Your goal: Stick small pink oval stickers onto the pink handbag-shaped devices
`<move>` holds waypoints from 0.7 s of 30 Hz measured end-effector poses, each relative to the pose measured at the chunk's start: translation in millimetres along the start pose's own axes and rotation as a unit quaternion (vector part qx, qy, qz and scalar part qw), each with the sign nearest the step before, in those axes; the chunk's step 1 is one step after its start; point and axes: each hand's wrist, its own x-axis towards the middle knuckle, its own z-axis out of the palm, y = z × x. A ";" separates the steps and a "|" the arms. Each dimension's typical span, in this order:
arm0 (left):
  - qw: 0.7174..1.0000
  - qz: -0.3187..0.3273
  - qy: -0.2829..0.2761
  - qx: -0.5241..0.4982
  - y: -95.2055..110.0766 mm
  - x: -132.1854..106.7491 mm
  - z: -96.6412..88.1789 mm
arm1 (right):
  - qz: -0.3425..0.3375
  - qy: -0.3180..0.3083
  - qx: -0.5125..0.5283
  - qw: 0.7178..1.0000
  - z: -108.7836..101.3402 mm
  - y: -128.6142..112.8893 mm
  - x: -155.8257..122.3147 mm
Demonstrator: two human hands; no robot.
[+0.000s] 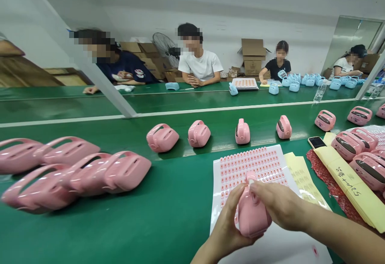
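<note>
Well left of the grip, a bunch of glossy pink handled cases (pixel 128 172) can be seen on the green table (pixel 126 232). One pink case (pixel 254 220) is clamped between the left hand (pixel 227 222), cupped round its body, and the right hand (pixel 281 204), closed at its handle, over a red-dotted sticker sheet (pixel 255 162), with a yellow sheet (pixel 305 178) and handwritten yellow paper bundle (pixel 349 182) spotted further right.
</note>
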 end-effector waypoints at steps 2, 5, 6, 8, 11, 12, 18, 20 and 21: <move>1.000 0.023 -0.021 0.000 3.4 4.5 -2.8 | -0.012 -0.015 -0.003 1.000 2.4 0.3 -6.8; 0.999 0.031 -0.029 -0.008 1.5 4.1 -3.1 | 0.073 -0.049 0.064 0.994 0.1 4.8 -8.1; 0.999 0.026 -0.029 -0.008 -1.0 1.7 -1.6 | 0.111 -0.052 0.089 0.989 -1.5 8.8 -6.5; 1.000 0.005 -0.030 -0.007 -6.5 -5.0 3.1 | 0.192 -0.048 0.145 0.969 -4.0 21.1 -1.8; 0.998 -0.047 -0.044 -0.025 -7.9 -10.9 10.3 | 0.315 -0.086 0.261 0.909 -3.1 44.4 4.0; 0.996 -0.059 -0.048 -0.037 -5.3 -10.1 11.6 | 0.345 -0.114 0.290 0.885 -1.6 50.9 4.8; 0.995 0.009 -0.039 -0.093 21.6 13.5 11.1 | 0.409 -0.156 0.274 0.856 1.3 59.6 2.0; 0.994 0.032 -0.027 -0.105 22.1 17.7 12.8 | 0.424 -0.138 0.267 0.854 -4.5 57.6 1.1; 0.993 0.042 -0.018 -0.104 19.5 17.8 14.4 | 0.432 -0.130 0.258 0.855 -9.3 57.5 1.1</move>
